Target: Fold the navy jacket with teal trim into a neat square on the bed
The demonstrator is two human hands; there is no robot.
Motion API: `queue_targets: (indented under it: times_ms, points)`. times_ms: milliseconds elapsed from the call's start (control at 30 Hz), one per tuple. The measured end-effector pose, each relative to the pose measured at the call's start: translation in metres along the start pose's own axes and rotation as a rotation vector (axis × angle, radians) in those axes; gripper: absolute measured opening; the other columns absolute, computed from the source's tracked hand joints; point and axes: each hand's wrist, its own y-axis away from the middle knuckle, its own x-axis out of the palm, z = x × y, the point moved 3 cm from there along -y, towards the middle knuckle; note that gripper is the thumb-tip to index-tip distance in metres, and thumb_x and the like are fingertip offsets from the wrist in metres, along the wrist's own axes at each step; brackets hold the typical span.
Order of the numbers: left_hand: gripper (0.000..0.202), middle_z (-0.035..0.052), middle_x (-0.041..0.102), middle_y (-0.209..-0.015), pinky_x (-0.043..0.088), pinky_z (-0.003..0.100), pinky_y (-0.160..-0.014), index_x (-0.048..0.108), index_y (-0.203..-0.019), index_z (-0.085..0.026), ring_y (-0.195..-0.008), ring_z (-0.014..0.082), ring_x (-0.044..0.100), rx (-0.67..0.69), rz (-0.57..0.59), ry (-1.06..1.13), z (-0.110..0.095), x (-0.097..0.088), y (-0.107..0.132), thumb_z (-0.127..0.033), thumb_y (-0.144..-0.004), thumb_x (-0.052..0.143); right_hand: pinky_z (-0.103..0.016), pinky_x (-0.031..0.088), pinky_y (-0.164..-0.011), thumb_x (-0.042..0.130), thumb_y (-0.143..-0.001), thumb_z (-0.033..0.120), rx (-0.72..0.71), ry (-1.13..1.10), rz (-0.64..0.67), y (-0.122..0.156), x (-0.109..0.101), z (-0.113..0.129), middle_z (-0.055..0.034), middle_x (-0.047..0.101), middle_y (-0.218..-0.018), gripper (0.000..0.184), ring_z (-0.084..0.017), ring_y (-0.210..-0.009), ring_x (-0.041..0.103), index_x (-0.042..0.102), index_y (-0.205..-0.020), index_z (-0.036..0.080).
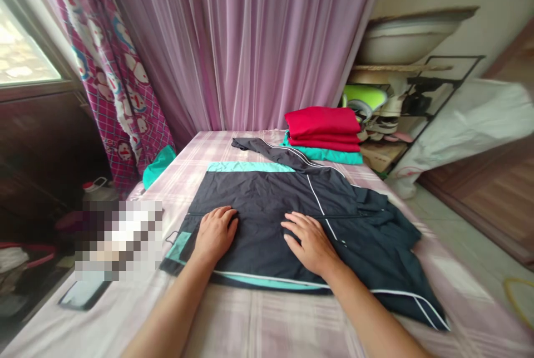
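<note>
Black track jacket [261, 196] lies spread on the bed [250, 319]. Nearest, the left hand [216, 234] and right hand [311, 242] rest flat on it, grip open, holding nothing. Farther along the bed, folded red clothes [322, 130] sit on a teal garment [325, 155].

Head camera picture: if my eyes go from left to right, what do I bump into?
window → teal cloth → left hand → right hand → white sack
</note>
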Motion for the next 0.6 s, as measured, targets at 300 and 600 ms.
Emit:
queue_targets:
  times_ms: [300, 600]
  points:
    - [0.037, 0.0115, 0.061, -0.139, 0.041, 0.038, -0.110, 0.065, -0.124, -0.020, -0.128, 0.0243, 0.056, 0.115, 0.043, -0.056, 0.006, -0.037, 0.008, -0.033, -0.094, 0.047, -0.048, 0.035, -0.110, 0.048, -0.095, 0.026, 0.128, 0.205, 0.105, 0.026, -0.042, 0.012, -0.0091, 0.059, -0.141, 0.037, -0.026, -0.131, 0.051, 0.067, -0.127, 0.024]
    - [0.037, 0.0060, 0.073, -0.113, 0.050, 0.033, -0.095, 0.072, -0.111, -0.027, -0.105, 0.0216, 0.066, 0.298, 0.210, 0.013, 0.066, -0.075, 0.087, -0.043, -0.091, 0.045, -0.042, 0.046, -0.103, 0.050, -0.079, 0.015, 0.111, 0.033, 0.049, 0.152, -0.085, -0.060, -0.0074, 0.071, -0.121, 0.040, -0.023, -0.115, 0.062, 0.074, -0.111, 0.022]
